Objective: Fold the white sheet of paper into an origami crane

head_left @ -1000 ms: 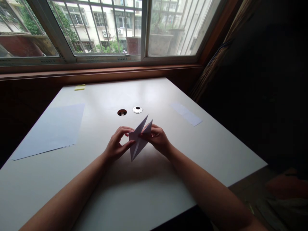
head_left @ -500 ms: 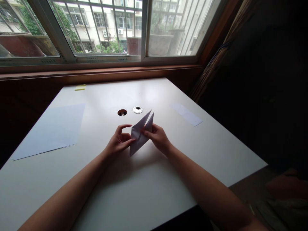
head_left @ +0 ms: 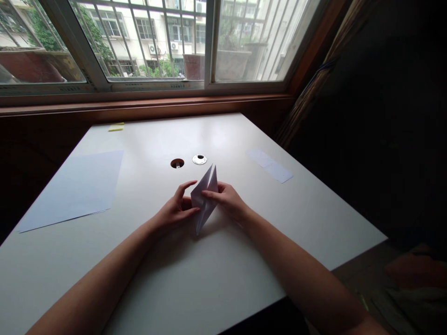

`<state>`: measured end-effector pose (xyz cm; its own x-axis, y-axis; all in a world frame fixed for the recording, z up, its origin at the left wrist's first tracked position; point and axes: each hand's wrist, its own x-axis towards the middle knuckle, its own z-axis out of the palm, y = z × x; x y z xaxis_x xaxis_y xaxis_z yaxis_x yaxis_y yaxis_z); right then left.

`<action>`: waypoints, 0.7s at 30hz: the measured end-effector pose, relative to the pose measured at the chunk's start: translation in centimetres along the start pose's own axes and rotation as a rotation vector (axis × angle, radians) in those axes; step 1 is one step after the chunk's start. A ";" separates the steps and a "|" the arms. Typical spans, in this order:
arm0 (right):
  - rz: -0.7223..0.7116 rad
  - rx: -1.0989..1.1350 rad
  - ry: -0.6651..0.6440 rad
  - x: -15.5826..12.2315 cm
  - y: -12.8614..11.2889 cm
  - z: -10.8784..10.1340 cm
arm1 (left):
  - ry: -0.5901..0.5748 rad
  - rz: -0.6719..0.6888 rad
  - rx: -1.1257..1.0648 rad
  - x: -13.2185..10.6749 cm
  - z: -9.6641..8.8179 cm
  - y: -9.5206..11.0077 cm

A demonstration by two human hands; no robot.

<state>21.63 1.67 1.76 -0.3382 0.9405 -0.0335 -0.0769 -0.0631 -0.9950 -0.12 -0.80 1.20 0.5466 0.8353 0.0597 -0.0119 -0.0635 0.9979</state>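
Centrally, a folded paper [head_left: 205, 197] is held on edge, its lower tip at the white table [head_left: 209, 279], near the middle. It is pinched by the right hand [head_left: 228, 200], thumb & fingers closed on it. The left hand [head_left: 174, 211] is loosely spread, w/ thumb touching the paper. Risk: w/ a one-sided grip, the layers could be skewed.

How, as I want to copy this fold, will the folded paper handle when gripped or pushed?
Probably very light: left hand and right hand hold the folded paper by fingertips alone. Likely stiffer than a loose sheet, since its creased flaps stand pointed upward.
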 end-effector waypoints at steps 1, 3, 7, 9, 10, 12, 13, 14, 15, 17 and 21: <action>-0.004 -0.020 0.016 0.0 0.1 -0.1 | 0.005 0.008 0.018 0.1 0.0 -0.1; -0.022 -0.070 0.052 0.1 0.2 -0.3 | 0.025 0.039 0.077 0.2 0.1 -0.5; -0.067 -0.244 0.131 0.3 0.5 -0.9 | 0.156 0.221 0.459 0.4 0.0 -1.5; -0.067 -0.351 0.132 0.4 0.5 -1.2 | 0.228 0.314 0.706 0.4 0.1 -1.6; -0.065 -0.408 0.123 0.5 0.4 -1.3 | 0.250 0.347 0.806 0.4 0.2 -1.6; -0.065 -0.532 0.111 0.5 0.3 -1.4 | 0.242 0.405 0.948 0.4 0.4 -1.4; -0.068 -0.595 0.114 0.6 0.2 -1.4 | 0.219 0.438 0.996 0.4 0.5 -1.3; -0.073 -0.657 0.125 0.6 0.2 -1.4 | 0.182 0.468 1.030 0.4 0.6 -1.2; -0.080 -0.713 0.142 0.6 0.3 -1.4 | 0.134 0.488 1.050 0.5 0.7 -1.1; -0.094 -0.804 0.190 0.7 0.6 -1.4 | 0.040 0.497 1.059 0.5 0.6 -1.1; -0.148 -0.926 0.311 1.0 1.9 -2.1 | -0.054 0.485 1.061 0.6 0.4 -1.3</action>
<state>23.13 3.16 -0.35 -0.1123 0.9720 0.2065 0.7110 0.2238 -0.6667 0.51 -0.43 -0.04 0.7120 0.5756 0.4023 0.4624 -0.8154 0.3483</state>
